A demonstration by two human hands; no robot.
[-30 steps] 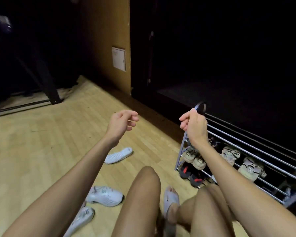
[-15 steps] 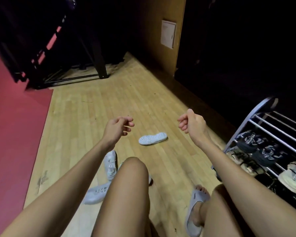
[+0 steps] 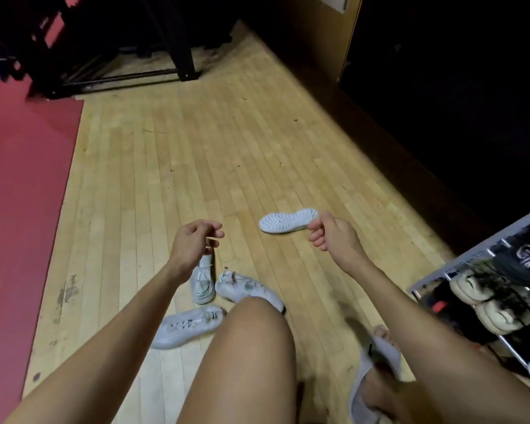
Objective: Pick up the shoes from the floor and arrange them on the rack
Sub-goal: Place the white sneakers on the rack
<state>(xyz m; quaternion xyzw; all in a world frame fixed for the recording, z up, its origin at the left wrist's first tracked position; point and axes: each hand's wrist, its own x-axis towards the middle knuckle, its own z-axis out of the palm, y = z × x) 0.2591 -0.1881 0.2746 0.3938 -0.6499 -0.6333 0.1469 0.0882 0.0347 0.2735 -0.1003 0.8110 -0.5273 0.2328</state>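
Four white shoes lie on the pale wooden plank floor, all to the left of the grey metal-rod shoe rack at the right edge. Farthest from the rack's near end is a cluster of three white lace-up sneakers: one upright sneaker under the left hand, a second on its side touching it, and a third nearer the person's knee. A single white shoe turned sole-up, its ribbed tread showing, lies apart from the cluster, between it and the rack.

The left hand hangs over the upright sneaker with fingers loosely curled, holding nothing. The right hand hovers just beside the heel end of the sole-up shoe, fingers likewise loosely curled and empty.

These look like light, soft-uppered shoes with flexible rubbery soles, not fragile. The collar or heel opening probably gives the surest hold; the sole-up shoe could be pinched by its heel edge. Loose laces may dangle and snag on the rack's rods.
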